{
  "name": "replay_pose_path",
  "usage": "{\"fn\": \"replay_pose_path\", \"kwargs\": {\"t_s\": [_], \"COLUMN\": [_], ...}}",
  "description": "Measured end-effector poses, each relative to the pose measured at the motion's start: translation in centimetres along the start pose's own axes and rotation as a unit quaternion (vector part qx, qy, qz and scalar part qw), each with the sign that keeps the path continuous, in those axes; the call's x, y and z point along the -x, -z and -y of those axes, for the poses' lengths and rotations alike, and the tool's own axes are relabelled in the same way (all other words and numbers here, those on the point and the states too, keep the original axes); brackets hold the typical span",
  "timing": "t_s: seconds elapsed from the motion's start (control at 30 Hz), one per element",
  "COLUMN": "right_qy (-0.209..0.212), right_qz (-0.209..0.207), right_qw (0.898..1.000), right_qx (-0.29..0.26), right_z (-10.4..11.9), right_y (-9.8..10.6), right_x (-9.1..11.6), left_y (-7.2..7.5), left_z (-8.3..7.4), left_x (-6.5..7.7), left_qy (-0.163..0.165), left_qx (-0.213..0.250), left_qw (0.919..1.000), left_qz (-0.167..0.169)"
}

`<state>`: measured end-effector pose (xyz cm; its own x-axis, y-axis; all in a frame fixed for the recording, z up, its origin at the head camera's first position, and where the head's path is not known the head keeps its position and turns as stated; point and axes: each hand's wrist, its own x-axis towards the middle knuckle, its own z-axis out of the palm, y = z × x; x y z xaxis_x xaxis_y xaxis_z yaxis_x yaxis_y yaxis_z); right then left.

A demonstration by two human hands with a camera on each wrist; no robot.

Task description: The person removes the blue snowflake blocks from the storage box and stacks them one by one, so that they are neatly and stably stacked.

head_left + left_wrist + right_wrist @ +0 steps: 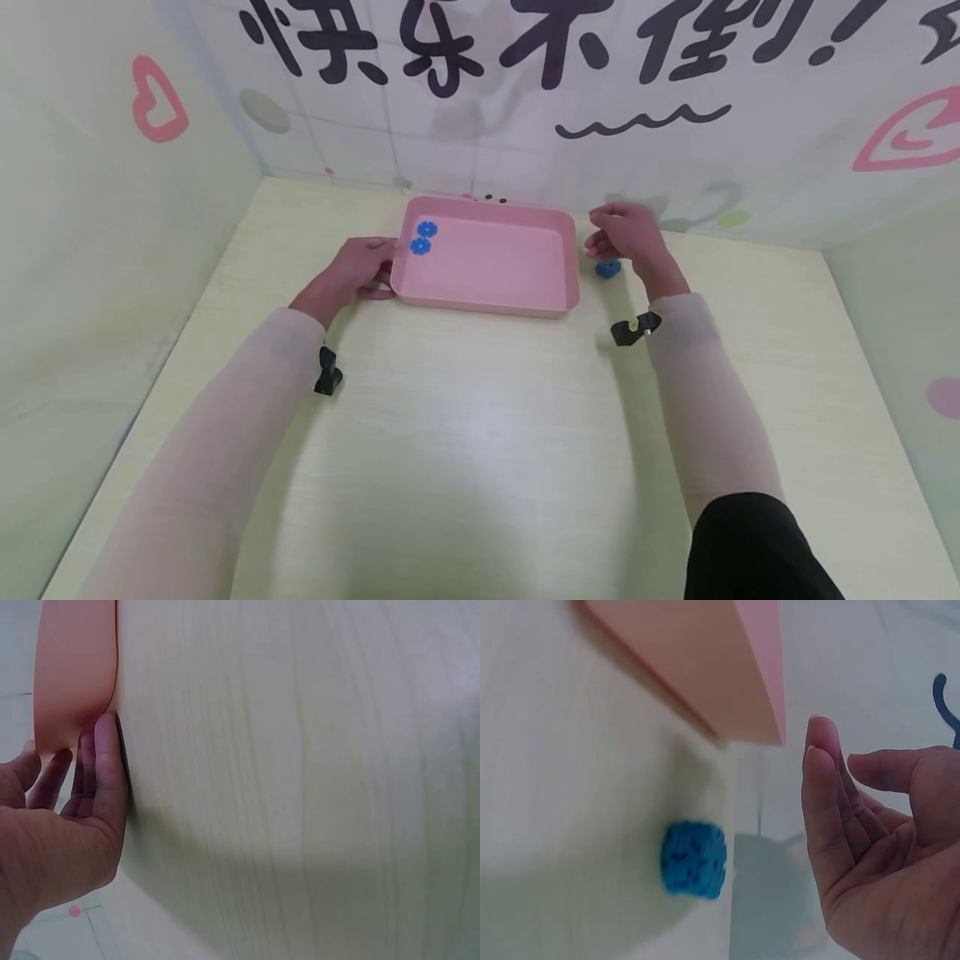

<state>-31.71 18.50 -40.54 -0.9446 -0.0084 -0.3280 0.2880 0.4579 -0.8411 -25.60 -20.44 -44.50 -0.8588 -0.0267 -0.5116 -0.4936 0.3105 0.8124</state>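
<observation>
A shallow pink tray lies toward the back of the table. Inside its upper left part are two blue flower-shaped pieces, one piece just above the other piece. At the tray's left end, my left hand holds the wall, thumb at the rim and fingers lower down against the outside. My right hand hovers off the right end, thumb and fingertips apart with nothing between them. Below it on the table sits a small blue lump with dark spots, blurred in the right wrist view.
A printed cloth wall with large black characters rises right behind the tray. Side walls stand at left and right of the pale wood-grain table. Each wrist carries a small black camera mount, such as the left mount.
</observation>
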Motion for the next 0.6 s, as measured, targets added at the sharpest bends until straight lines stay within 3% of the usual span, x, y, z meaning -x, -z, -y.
{"fn": "replay_pose_path", "kwargs": {"t_s": [0.4, 0.6], "right_qy": [0.016, 0.032], "right_qz": [0.025, 0.059], "right_qw": [0.999, 0.997], "right_qx": [0.027, 0.032], "right_z": [2.6, 3.4], "right_y": [-5.4, -8.4], "right_x": [-2.0, -2.6], "left_y": [-0.1, 0.0], "left_z": [0.2, 0.5], "left_x": [-0.4, -0.6], "left_qy": [-0.009, -0.013], "left_qx": [0.001, 0.007], "left_qw": [1.0000, 0.9999], "left_qz": [-0.003, -0.005]}}
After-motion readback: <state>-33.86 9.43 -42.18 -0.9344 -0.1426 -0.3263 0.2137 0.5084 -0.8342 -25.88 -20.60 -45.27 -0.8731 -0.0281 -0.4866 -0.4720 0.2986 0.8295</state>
